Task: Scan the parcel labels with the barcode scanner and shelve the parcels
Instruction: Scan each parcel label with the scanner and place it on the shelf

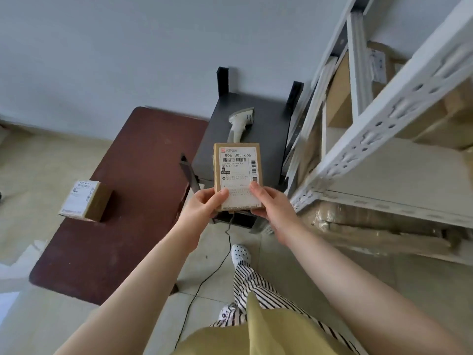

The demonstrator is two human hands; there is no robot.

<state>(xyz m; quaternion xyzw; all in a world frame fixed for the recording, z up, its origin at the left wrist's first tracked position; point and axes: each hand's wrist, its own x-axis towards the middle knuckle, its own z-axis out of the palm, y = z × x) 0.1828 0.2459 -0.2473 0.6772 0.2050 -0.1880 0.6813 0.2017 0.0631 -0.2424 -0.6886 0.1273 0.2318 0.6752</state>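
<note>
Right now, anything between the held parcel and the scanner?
Nothing visible. Both hands, left and right, hold the parcel label-up just in front of the scanner, which lies on the black stand with no grip on it.

A plain pale wall (128,47) fills the upper view; the floor (38,329) is light beige tile; a dark reddish-brown table (122,239) stands left, just beside a smaller black table (271,129); a white metal shelf rack (384,119) rises at right; soft, even light.
</note>
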